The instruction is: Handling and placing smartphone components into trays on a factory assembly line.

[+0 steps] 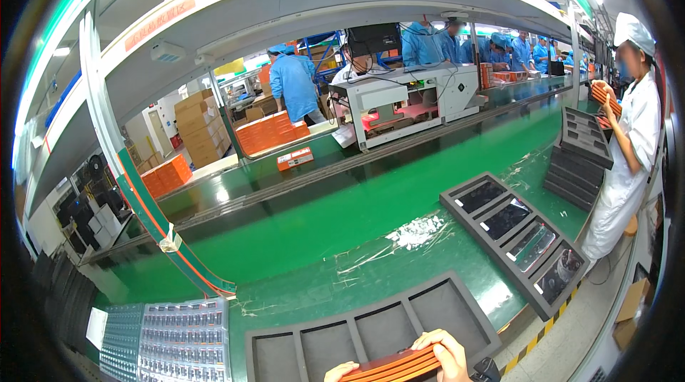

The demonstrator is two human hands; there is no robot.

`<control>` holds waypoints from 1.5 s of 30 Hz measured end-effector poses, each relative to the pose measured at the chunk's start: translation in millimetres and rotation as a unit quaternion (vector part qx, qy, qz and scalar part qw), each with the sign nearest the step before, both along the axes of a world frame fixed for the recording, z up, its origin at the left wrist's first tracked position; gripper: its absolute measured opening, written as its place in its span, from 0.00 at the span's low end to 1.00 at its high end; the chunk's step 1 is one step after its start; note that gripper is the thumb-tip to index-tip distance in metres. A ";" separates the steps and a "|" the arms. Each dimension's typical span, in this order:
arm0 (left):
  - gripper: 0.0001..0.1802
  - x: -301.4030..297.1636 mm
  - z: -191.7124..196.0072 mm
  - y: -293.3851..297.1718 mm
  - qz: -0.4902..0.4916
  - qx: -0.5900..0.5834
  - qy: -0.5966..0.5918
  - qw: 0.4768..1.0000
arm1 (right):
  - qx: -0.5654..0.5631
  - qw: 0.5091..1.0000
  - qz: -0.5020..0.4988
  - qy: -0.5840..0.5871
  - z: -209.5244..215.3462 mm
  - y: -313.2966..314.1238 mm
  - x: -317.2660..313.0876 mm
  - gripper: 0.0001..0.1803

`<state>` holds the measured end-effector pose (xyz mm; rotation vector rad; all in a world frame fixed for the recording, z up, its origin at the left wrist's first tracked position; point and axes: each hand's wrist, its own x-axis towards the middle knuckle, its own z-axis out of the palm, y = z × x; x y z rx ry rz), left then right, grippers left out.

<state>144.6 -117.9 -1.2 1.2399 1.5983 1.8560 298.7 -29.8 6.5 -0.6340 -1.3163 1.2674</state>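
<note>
Between my left hand (341,372) and my right hand (446,353) is a stack of thin flat orange-edged pieces (394,365), gripped at its two ends. The top piece looks dark reddish; their exact kind cannot be made out. The stack is over the near edge of a dark grey foam tray (325,325), whose several visible compartments hold nothing. Fingers of my right hand curl over the stack's right end. Only the fingertips of my left hand show, and the lower part of the stack is cut off by the picture's edge.
Right of centre, another foam tray (467,219) holds several flat glossy-screened devices. A person in white (628,132) stands by stacked foam trays (571,181), holding orange pieces. Clear trays of small parts (182,339) lie left. Behind are a conveyor machine (407,107) and an orange box (295,159).
</note>
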 end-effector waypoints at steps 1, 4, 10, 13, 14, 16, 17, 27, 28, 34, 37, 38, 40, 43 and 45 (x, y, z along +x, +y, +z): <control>0.20 -0.2 -0.4 0.5 0.000 -0.001 0.000 1.000 | 0.004 1.000 -0.001 -0.002 -0.1 0.3 -0.2 0.13; 0.20 -0.2 -1.2 0.6 0.001 0.000 -0.003 1.000 | 0.003 1.000 -0.002 -0.002 0.7 0.4 -0.6 0.13; 0.20 -0.1 -0.6 0.8 -0.002 0.001 -0.007 1.000 | 0.007 1.000 -0.003 0.002 -0.3 0.3 -0.7 0.13; 0.20 -0.4 -0.4 0.8 -0.001 -0.001 -0.007 1.000 | 0.008 1.000 -0.003 0.004 -2.0 0.7 -1.2 0.13; 0.20 -1.0 -0.7 0.8 -0.001 -0.002 -0.003 1.000 | 0.007 1.000 -0.003 0.004 -1.4 0.9 -1.1 0.13; 0.20 -1.2 -1.3 0.3 -0.001 -0.003 0.000 1.000 | 0.011 1.000 -0.008 -0.008 0.9 0.8 -0.7 0.13; 0.20 -1.1 -1.5 0.3 -0.001 -0.004 0.001 1.000 | 0.011 1.000 -0.007 -0.009 1.5 0.7 -0.7 0.13; 0.21 -1.1 -2.1 0.0 -0.003 -0.003 0.000 1.000 | 0.008 1.000 -0.004 0.000 1.5 0.4 -0.9 0.13; 0.21 -1.2 -1.9 0.0 -0.003 -0.003 0.000 1.000 | 0.006 1.000 -0.003 0.002 1.6 0.3 -1.0 0.13; 0.21 -2.1 -1.6 -0.2 -0.003 -0.006 0.009 1.000 | 0.008 1.000 -0.004 -0.002 -0.8 1.1 -1.1 0.13; 0.21 -2.1 -0.3 0.0 -0.005 -0.009 0.010 1.000 | 0.008 1.000 -0.006 0.001 -1.7 1.7 -1.4 0.13; 0.21 -2.1 0.0 0.5 -0.005 -0.008 0.009 1.000 | 0.008 1.000 -0.005 0.000 -1.7 2.0 -1.6 0.13; 0.21 -2.0 0.2 0.2 -0.006 -0.006 0.008 1.000 | 0.008 1.000 -0.005 0.002 -1.7 1.7 -1.5 0.13; 0.21 -2.5 -0.6 0.5 -0.005 -0.009 0.009 1.000 | 0.008 1.000 -0.003 0.003 -3.4 2.3 -1.7 0.13; 0.20 -2.1 -1.0 0.3 -0.006 -0.010 -0.001 1.000 | 0.007 1.000 -0.001 0.007 -2.8 1.9 -1.7 0.13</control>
